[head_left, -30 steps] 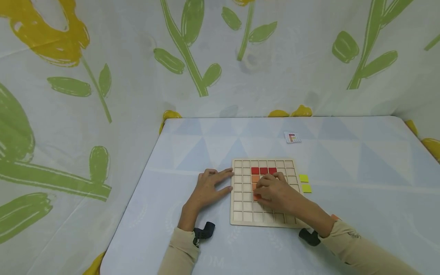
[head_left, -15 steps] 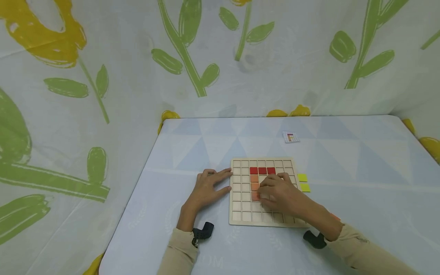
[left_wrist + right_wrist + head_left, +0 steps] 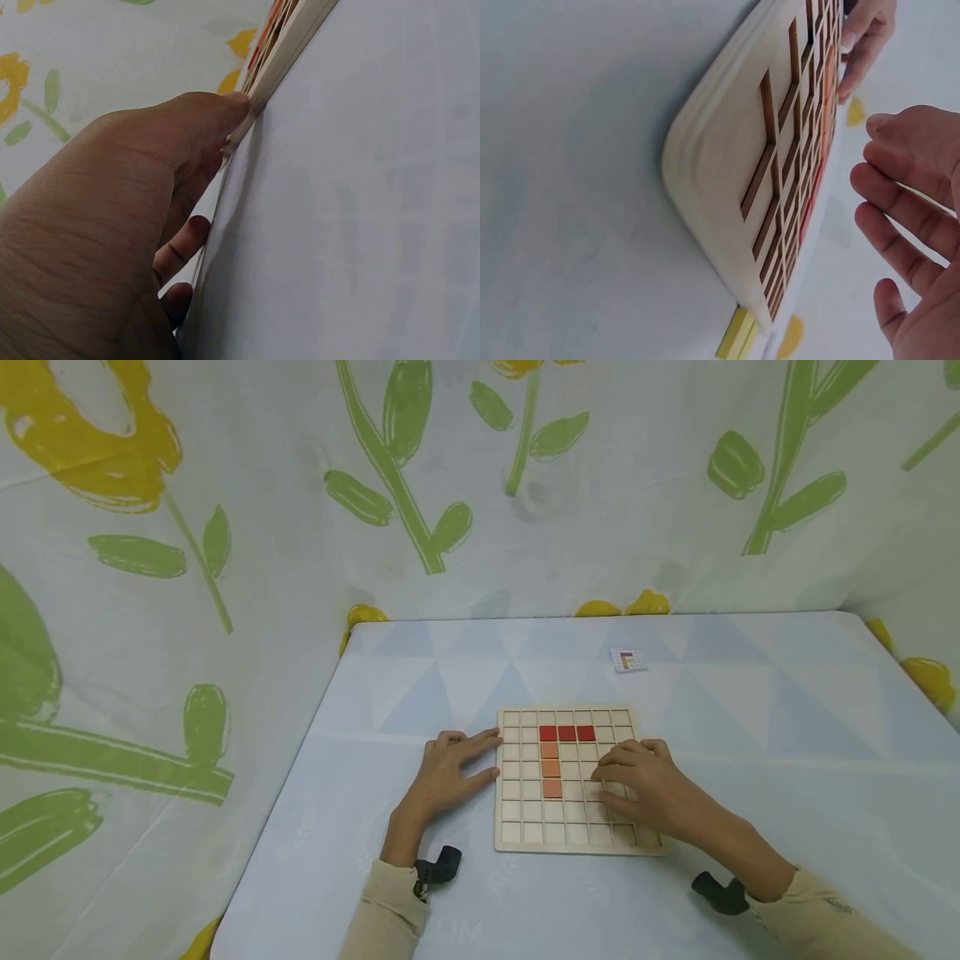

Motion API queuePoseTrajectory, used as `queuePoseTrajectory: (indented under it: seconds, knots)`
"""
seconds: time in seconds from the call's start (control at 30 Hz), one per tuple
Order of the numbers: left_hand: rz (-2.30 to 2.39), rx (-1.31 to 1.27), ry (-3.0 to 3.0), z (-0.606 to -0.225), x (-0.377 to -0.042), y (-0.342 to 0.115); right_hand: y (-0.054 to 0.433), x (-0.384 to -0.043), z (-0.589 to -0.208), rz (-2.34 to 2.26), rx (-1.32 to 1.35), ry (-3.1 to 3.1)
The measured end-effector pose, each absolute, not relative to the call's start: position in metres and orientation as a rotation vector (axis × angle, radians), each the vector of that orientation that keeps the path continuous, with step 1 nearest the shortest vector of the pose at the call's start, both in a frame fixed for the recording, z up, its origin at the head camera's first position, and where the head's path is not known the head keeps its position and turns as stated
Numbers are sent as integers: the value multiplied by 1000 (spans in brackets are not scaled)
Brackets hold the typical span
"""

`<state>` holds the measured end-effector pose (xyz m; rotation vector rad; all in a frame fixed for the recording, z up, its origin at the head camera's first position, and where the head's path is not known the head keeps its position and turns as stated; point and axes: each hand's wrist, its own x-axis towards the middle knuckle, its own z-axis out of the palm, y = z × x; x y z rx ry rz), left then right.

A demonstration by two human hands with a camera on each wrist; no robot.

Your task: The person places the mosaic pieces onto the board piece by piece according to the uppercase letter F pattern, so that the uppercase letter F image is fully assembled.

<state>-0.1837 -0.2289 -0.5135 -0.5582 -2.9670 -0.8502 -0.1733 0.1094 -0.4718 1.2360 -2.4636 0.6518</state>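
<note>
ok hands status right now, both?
Left hand: open, touching the left edge of the grid board.
Right hand: open, holding nothing, over the right part of the grid board.

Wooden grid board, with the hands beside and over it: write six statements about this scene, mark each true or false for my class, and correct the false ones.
1. Three red tiles lie side by side on the wooden grid board. True.
2. The orange tiles form a row to the right of the red ones. False: they form a column below the leftmost red tile.
3. There are as many orange tiles as red ones. True.
4. The left hand touches the board's left edge. True.
5. The right hand is pinching a red tile. False: it holds nothing.
6. The small card lies on the board. False: it lies on the table, beyond the board's far edge.
</note>
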Motion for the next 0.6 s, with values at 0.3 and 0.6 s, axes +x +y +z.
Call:
queuePoseTrajectory:
  seconds: [0.3, 0.6]
  knots:
    - [-840, -542, -2992, -514, -182, -230, 133, -161, -471, 643, 1180, -2488]
    - [-849, -542, -2969, -514, -183, -228, 160, -148, -473, 624, 1086, -2529]
